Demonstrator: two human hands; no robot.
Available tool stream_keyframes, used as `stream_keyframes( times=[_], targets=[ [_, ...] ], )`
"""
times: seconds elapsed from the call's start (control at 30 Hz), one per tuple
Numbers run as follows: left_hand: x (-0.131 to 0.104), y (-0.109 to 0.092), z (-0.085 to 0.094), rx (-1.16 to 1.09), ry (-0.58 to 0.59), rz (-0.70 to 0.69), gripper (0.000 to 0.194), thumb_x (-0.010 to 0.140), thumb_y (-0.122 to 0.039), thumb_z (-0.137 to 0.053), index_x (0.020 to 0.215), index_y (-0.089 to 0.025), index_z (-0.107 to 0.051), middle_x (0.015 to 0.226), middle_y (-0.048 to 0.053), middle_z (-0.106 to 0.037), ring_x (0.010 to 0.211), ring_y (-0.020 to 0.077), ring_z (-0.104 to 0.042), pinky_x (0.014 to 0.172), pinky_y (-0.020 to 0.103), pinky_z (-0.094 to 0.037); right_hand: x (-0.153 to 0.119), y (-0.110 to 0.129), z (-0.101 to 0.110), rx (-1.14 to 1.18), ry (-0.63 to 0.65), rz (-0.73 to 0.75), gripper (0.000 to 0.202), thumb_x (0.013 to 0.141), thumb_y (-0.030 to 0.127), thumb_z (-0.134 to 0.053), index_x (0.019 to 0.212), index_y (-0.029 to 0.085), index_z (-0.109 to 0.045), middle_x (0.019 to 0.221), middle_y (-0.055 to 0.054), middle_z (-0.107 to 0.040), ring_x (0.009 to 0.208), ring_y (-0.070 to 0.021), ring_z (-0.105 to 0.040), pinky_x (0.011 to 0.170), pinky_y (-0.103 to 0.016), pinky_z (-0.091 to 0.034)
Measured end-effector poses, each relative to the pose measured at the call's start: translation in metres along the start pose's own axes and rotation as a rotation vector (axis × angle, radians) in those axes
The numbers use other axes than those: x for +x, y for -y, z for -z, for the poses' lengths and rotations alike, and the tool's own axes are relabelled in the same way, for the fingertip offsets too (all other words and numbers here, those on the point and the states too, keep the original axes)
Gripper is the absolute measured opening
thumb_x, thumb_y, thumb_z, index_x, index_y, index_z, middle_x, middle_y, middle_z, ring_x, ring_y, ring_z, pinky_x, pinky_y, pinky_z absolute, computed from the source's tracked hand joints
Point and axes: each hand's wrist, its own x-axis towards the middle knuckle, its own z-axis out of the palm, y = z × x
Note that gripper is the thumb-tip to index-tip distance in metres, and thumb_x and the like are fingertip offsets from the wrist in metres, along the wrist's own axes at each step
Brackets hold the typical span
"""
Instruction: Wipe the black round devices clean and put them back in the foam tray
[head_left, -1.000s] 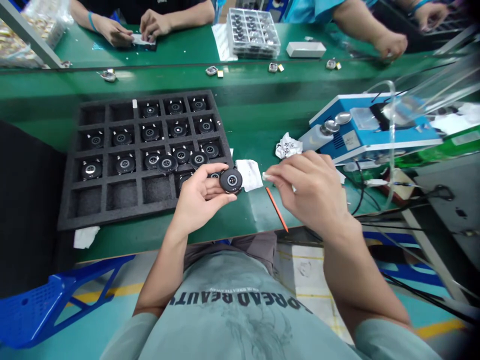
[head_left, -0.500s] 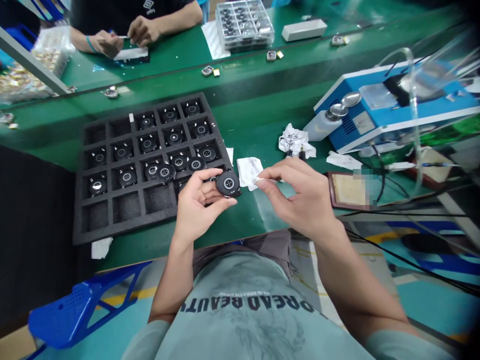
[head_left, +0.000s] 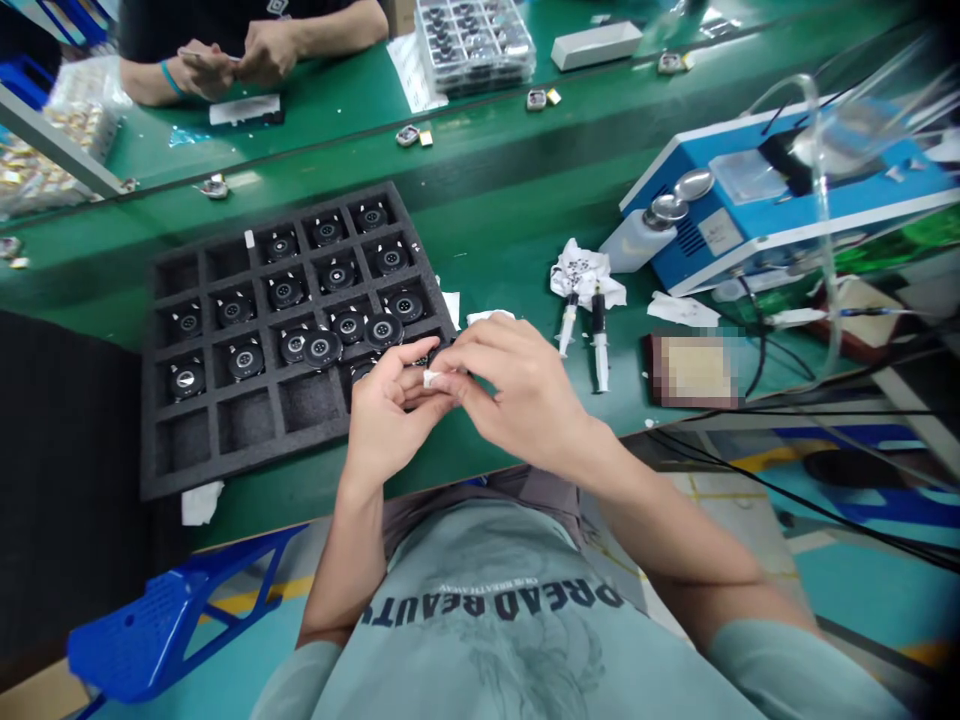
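Your right hand [head_left: 517,395] has just swung in from the white paper [head_left: 491,317] right of the foam tray [head_left: 149,420], meeting your left hand [head_left: 386,420] at the tray's near right corner. Its thumb and fingertips pinch a white scrap [head_left: 430,379]. Your left thumb and fingers keep their curl, presumably around the black watch body, which showed plainly half a second ago and is now hidden behind your right fingers. Both hands seem to work on one piece; whether scrap touches watch can't be told.
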Motion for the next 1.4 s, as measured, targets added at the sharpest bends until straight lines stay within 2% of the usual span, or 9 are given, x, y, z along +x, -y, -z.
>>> stream_keyframes(
  times=[0.13, 0.27, 0.47, 0.7, 0.93, 1.1, 1.23, 1.4],
  targets=[
    [0.000, 0.000, 0.000, -0.048, -0.014, 0.004, 0.062, 0.066, -0.026, -0.096, 0.120, -0.019, -0.066, 0.091, 0.003, -0.083, 0.081, 0.0219, -0.082, 0.082, 0.034, -0.070, 0.006, -0.013, 0.004, -0.100, -0.138, -0.118, 0.017, 0.101, 0.025, -0.060, 0.091, 0.022, -0.073, 0.092, -0.007, -0.073, 0.090, -0.0240, -0.063, 0.082, -0.040, -0.046],
    [-0.001, -0.001, 0.002, -0.100, -0.008, 0.002, 0.062, 0.067, -0.021, -0.095, 0.122, -0.019, -0.066, 0.096, 0.005, -0.084, 0.085, 0.0222, -0.083, 0.084, 0.031, -0.069, -0.002, -0.034, 0.015, -0.069, -0.236, -0.168, 0.012, 0.097, 0.024, -0.066, 0.086, 0.023, -0.071, 0.084, -0.004, -0.071, 0.080, -0.0215, -0.062, 0.077, -0.038, -0.048],
    [-0.001, -0.001, 0.003, -0.104, -0.009, -0.006, 0.060, 0.070, -0.018, -0.093, 0.123, -0.019, -0.067, 0.097, 0.004, -0.084, 0.086, 0.0212, -0.083, 0.083, 0.030, -0.069, -0.016, -0.043, 0.020, 0.009, -0.266, -0.233, 0.011, 0.094, 0.026, -0.069, 0.083, 0.025, -0.070, 0.079, -0.002, -0.070, 0.072, -0.0193, -0.062, 0.070, -0.037, -0.049],
    [-0.003, -0.001, 0.001, -0.097, -0.009, -0.056, 0.060, 0.068, -0.016, -0.094, 0.122, -0.021, -0.068, 0.092, 0.000, -0.084, 0.080, 0.0173, -0.082, 0.077, 0.025, -0.069, -0.022, -0.038, 0.018, 0.092, -0.241, -0.258, 0.010, 0.093, 0.025, -0.070, 0.083, 0.025, -0.071, 0.079, -0.001, -0.069, 0.073, -0.0187, -0.062, 0.069, -0.036, -0.049],
    [-0.003, 0.001, 0.001, -0.096, -0.012, -0.089, 0.060, 0.069, -0.020, -0.095, 0.121, -0.022, -0.066, 0.092, 0.001, -0.084, 0.080, 0.0181, -0.082, 0.076, 0.025, -0.069, -0.021, -0.018, 0.019, 0.216, -0.218, -0.180, 0.010, 0.093, 0.020, -0.070, 0.084, 0.025, -0.069, 0.078, 0.000, -0.070, 0.072, -0.0175, -0.064, 0.068, -0.035, -0.051],
    [-0.003, 0.002, 0.000, -0.082, -0.033, -0.097, 0.060, 0.070, -0.025, -0.096, 0.122, -0.022, -0.065, 0.094, 0.002, -0.083, 0.080, 0.0184, -0.082, 0.075, 0.026, -0.069, -0.018, -0.007, 0.015, 0.233, -0.156, -0.106, 0.010, 0.095, 0.020, -0.068, 0.086, 0.024, -0.068, 0.081, 0.000, -0.072, 0.075, -0.0171, -0.066, 0.070, -0.035, -0.052],
    [-0.004, 0.002, -0.001, -0.102, -0.053, -0.129, 0.057, 0.071, -0.024, -0.095, 0.120, -0.022, -0.065, 0.094, 0.001, -0.083, 0.082, 0.0181, -0.082, 0.075, 0.025, -0.069, -0.017, -0.004, 0.009, 0.181, -0.150, -0.039, 0.008, 0.094, 0.017, -0.067, 0.089, 0.024, -0.067, 0.084, -0.001, -0.073, 0.079, -0.0186, -0.067, 0.073, -0.036, -0.052],
    [-0.005, 0.003, -0.004, -0.117, -0.100, -0.174, 0.054, 0.073, -0.020, -0.094, 0.118, -0.022, -0.064, 0.098, 0.002, -0.084, 0.085, 0.0190, -0.083, 0.076, 0.026, -0.069, -0.017, -0.001, 0.003, 0.015, -0.172, -0.029, 0.007, 0.093, 0.018, -0.067, 0.088, 0.023, -0.066, 0.083, -0.002, -0.074, 0.080, -0.0206, -0.067, 0.074, -0.038, -0.049]
  ],
)
